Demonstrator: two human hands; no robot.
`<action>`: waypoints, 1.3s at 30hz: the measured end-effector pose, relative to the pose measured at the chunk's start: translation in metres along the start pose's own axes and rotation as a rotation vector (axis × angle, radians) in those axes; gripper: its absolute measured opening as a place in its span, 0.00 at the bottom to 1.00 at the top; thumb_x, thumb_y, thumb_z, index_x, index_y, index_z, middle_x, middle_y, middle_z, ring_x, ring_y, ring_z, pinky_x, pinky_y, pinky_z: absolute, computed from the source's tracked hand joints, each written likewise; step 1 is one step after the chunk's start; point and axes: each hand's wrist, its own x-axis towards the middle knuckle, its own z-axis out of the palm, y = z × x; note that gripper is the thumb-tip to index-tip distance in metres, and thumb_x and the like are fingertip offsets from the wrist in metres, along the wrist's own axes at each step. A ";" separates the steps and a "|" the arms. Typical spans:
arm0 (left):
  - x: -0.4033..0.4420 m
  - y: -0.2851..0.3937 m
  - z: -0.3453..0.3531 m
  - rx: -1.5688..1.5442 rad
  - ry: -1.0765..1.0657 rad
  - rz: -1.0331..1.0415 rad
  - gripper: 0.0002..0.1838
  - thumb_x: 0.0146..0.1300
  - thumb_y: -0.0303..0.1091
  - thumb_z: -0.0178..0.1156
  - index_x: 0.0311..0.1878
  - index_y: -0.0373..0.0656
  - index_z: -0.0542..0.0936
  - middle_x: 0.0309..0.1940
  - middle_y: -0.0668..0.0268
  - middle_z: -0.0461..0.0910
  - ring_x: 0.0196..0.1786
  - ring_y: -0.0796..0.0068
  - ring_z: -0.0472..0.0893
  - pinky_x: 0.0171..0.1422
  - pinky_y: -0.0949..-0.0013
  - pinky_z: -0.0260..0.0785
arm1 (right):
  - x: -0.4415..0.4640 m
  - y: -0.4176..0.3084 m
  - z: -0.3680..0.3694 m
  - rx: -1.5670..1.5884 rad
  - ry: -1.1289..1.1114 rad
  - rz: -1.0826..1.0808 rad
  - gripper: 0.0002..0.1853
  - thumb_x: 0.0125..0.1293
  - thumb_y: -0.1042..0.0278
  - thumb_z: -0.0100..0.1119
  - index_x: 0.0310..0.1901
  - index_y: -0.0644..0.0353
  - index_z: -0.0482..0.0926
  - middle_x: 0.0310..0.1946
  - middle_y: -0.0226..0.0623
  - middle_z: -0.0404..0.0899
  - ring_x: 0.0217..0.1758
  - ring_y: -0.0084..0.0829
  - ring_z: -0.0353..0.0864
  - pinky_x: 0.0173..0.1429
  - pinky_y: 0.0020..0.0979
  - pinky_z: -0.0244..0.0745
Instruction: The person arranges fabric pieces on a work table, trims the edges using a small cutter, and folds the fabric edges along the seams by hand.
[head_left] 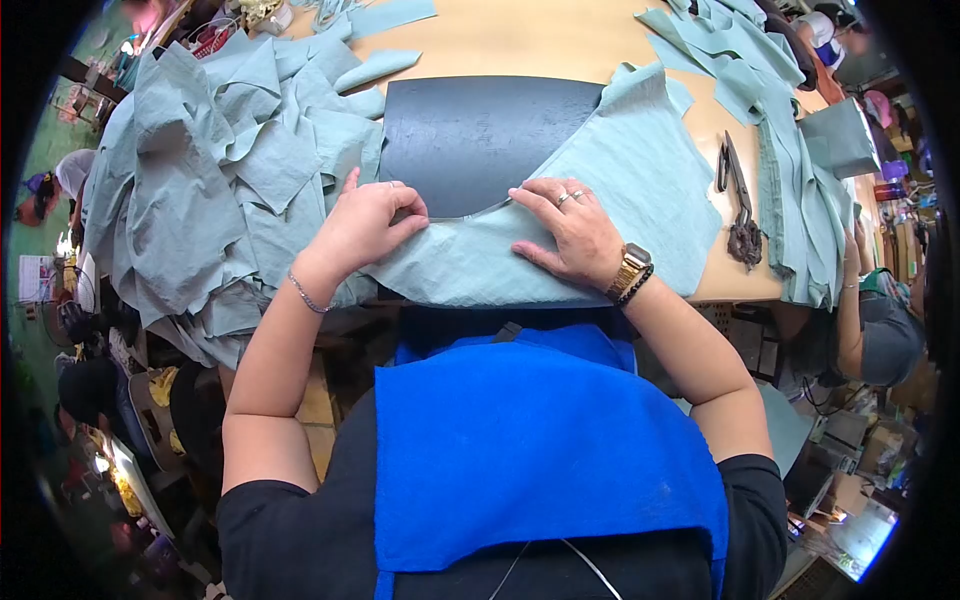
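A light green cloth piece (pixel 640 190) lies over the right side and front edge of a dark board (pixel 480 135) on the table. At the cloth's upper left edge, my left hand (pixel 375 225) pinches the fabric between thumb and fingertips. My right hand (pixel 570 228) rests on the same cloth, thumb and index finger apart, the index fingertip at the cloth's edge over the board. It wears a ring and a gold watch. A thin dark line runs along the cloth edge between both hands; what it is, I cannot make out.
Crumpled green cloth pieces (pixel 190 190) are heaped at the left. Dark scissors (pixel 740 205) lie on the table (pixel 500 35) at the right, beside more stacked cloth (pixel 800 210). A co-worker's arm (pixel 850 310) reaches in at the far right.
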 end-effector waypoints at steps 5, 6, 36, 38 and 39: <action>0.002 0.013 -0.005 -0.025 -0.039 0.006 0.09 0.62 0.41 0.64 0.40 0.48 0.82 0.34 0.71 0.81 0.44 0.70 0.82 0.75 0.32 0.40 | 0.001 -0.002 0.001 -0.022 0.042 -0.029 0.26 0.62 0.51 0.63 0.59 0.52 0.74 0.55 0.40 0.76 0.59 0.40 0.75 0.64 0.45 0.67; 0.004 0.015 -0.004 -0.041 -0.049 0.015 0.10 0.62 0.42 0.64 0.40 0.48 0.82 0.34 0.71 0.81 0.43 0.70 0.82 0.75 0.32 0.41 | 0.002 -0.004 -0.001 -0.026 0.049 -0.051 0.25 0.62 0.53 0.63 0.58 0.52 0.75 0.54 0.39 0.76 0.57 0.39 0.76 0.62 0.44 0.68; 0.020 0.014 0.014 -0.470 -0.128 -0.015 0.10 0.61 0.32 0.67 0.42 0.37 0.86 0.30 0.62 0.85 0.34 0.77 0.82 0.41 0.73 0.73 | 0.009 -0.002 0.010 0.061 0.136 0.006 0.20 0.58 0.64 0.65 0.52 0.58 0.78 0.49 0.40 0.79 0.54 0.41 0.77 0.55 0.39 0.73; 0.021 0.015 0.010 -0.438 -0.169 -0.004 0.09 0.60 0.31 0.66 0.41 0.36 0.86 0.30 0.61 0.85 0.34 0.76 0.83 0.41 0.72 0.74 | 0.008 -0.001 0.012 0.059 0.146 -0.002 0.20 0.58 0.64 0.65 0.52 0.58 0.78 0.49 0.39 0.79 0.54 0.41 0.77 0.55 0.39 0.73; 0.021 0.015 0.010 -0.361 -0.129 0.063 0.08 0.60 0.30 0.66 0.40 0.36 0.86 0.31 0.61 0.86 0.34 0.75 0.83 0.41 0.72 0.74 | 0.008 -0.001 0.012 0.062 0.141 0.000 0.20 0.58 0.64 0.65 0.52 0.58 0.78 0.49 0.40 0.79 0.54 0.41 0.77 0.55 0.39 0.73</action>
